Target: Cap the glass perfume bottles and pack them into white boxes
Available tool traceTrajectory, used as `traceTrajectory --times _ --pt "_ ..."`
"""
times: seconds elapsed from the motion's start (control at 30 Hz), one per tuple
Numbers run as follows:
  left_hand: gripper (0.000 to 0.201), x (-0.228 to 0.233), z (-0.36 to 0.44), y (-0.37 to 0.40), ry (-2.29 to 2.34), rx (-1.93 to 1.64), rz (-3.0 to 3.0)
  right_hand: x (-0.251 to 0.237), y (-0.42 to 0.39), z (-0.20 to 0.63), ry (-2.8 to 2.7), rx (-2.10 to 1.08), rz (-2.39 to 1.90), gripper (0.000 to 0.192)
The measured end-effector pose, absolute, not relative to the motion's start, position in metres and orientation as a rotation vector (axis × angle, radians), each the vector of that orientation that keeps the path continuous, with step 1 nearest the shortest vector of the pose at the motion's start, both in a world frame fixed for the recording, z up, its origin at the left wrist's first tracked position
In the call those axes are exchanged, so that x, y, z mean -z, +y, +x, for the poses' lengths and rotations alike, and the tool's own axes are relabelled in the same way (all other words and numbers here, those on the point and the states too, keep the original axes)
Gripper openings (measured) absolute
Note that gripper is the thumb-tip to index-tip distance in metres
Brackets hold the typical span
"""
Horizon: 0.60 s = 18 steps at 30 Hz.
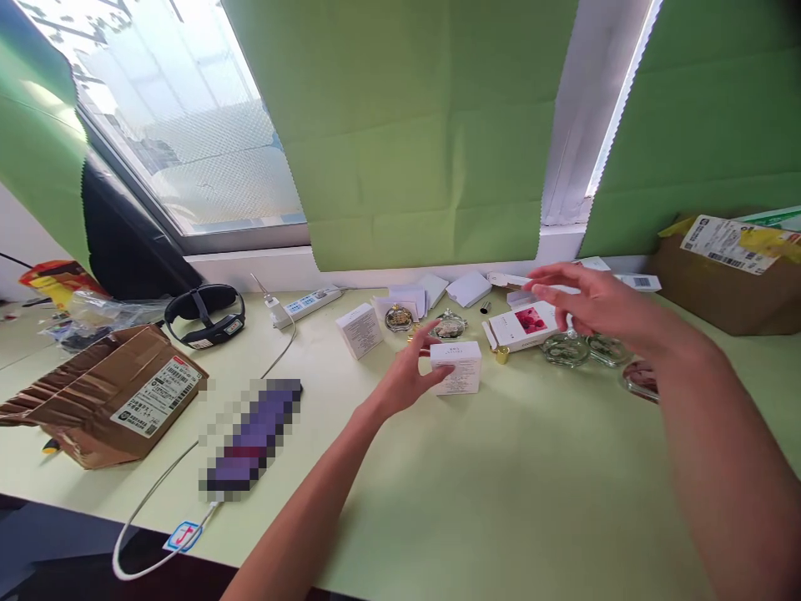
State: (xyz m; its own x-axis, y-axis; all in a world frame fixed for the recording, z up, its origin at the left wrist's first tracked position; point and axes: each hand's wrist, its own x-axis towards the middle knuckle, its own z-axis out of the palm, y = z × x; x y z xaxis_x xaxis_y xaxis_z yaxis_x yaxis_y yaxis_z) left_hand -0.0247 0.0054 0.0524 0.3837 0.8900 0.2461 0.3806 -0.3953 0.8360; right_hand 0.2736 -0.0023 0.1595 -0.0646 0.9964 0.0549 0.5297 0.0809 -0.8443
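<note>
Centrally, the small white box (456,367) on the counter (531,492) is touched by the left hand (410,376), grip loosely spread; the right hand (594,305) hovers open, blurred. Nearby glass perfume bottles (566,348) could be knocked over by a careless sweep.

Counting two hands (410,376) (588,305), two brown cardboard boxes (106,401) (729,271), maybe three glass bottles (566,348) (449,325) (399,318), three small white boxes (456,367) (359,330) (522,325), one power strip (306,305), all on the desk (501,484).

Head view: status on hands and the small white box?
Left hand touching small white printed cardboard box, not gripping. Right hand open above pink-flowered white box. Round glass bottles close by.
</note>
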Motion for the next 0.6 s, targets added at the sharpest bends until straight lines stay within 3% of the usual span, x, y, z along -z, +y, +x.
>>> traceTrajectory --times 0.2,0.43,0.6 --pt "0.067 -0.073 -0.029 0.006 1.204 -0.998 1.935 -0.168 -0.012 0.315 -1.493 -0.721 -1.513 0.042" --pt "0.067 -0.121 -0.083 0.009 1.574 -1.249 1.978 -0.157 -0.003 0.335 -1.452 -0.633 -1.572 0.045" --pt "0.065 -0.105 -0.123 0.01 1.844 -1.279 1.964 -0.14 0.012 0.343 -1.455 -0.608 -1.595 0.044"
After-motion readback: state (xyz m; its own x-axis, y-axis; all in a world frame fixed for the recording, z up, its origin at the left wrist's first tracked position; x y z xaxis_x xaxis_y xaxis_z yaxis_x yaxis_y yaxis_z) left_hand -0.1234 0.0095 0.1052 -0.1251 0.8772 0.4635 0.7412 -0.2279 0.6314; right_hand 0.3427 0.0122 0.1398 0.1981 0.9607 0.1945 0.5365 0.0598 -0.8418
